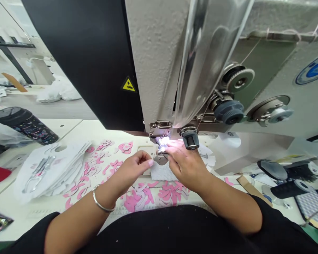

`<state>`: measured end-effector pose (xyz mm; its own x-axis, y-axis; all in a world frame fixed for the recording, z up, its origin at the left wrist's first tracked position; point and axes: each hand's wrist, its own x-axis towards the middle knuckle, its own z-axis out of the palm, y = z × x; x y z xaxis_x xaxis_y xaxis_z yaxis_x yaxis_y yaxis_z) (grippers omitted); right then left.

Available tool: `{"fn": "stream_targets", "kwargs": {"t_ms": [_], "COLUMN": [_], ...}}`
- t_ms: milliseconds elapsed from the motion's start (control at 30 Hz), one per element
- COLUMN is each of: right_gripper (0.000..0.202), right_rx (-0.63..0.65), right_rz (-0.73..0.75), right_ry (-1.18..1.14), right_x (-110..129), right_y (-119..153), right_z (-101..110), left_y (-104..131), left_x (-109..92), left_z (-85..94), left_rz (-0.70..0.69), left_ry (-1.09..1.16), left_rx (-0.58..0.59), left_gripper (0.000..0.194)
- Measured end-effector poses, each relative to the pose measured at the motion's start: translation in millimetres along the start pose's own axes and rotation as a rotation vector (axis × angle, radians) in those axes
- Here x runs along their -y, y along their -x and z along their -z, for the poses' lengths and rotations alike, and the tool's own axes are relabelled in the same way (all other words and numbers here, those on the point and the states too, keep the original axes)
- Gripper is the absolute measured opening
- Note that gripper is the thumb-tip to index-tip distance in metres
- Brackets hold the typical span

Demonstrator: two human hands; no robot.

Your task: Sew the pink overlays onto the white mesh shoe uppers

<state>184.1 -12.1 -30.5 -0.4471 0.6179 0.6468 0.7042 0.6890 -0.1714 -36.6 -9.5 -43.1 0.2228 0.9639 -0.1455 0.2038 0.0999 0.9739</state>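
Note:
A sewing machine head [159,63] stands before me, its lamp lighting the needle area [163,141]. A white fabric piece [163,173] lies below the needle. My right hand [187,160] rests on this fabric, its fingertips close to the presser foot and fingers spread. Left of the needle, my left hand [139,164] has thumb and index fingertip close together at the fabric's left edge; whatever is between them is too small to make out. Pink cut pieces [171,192] lie scattered in front of and left of the machine.
A stack of white fabric pieces [55,169] with metal tools on top lies at the left. Behind it a dark patterned bottle [26,123] lies tilted. At the right are a black thread spool [290,189] and a brown strip [254,190].

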Motion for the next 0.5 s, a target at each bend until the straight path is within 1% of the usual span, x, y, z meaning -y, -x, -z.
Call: {"fn": "stream_targets", "kwargs": {"t_ms": [67, 100, 200, 267, 333, 400, 500], "right_gripper": [0.023, 0.023, 0.024, 0.024, 0.024, 0.025, 0.023], "right_rx": [0.008, 0.014, 0.043, 0.069, 0.075, 0.047, -0.020], "right_rz": [-0.010, -0.019, -0.046, -0.054, -0.046, -0.023, 0.032], "right_ry": [0.011, 0.019, 0.021, 0.009, 0.009, 0.023, 0.037], "right_x": [0, 0, 0, 1, 1, 2, 3], "right_y": [0, 0, -1, -2, -3, -2, 0], "right_z": [1, 1, 3, 8, 15, 22, 28], "left_y": [8, 11, 18, 21, 22, 20, 12], "left_x": [12, 17, 21, 13, 1, -13, -31], "left_z": [-3.7, -5.6, -9.2, -9.5, -9.1, -9.0, -10.4], "left_rz": [0.035, 0.055, 0.081, 0.054, 0.023, 0.016, 0.019], "left_ry": [-0.062, -0.053, 0.057, 0.114, 0.141, 0.173, 0.254], "left_rx": [0.014, 0.035, 0.088, 0.099, 0.084, 0.082, 0.113], "left_gripper": [0.028, 0.028, 0.027, 0.026, 0.023, 0.022, 0.021]}}
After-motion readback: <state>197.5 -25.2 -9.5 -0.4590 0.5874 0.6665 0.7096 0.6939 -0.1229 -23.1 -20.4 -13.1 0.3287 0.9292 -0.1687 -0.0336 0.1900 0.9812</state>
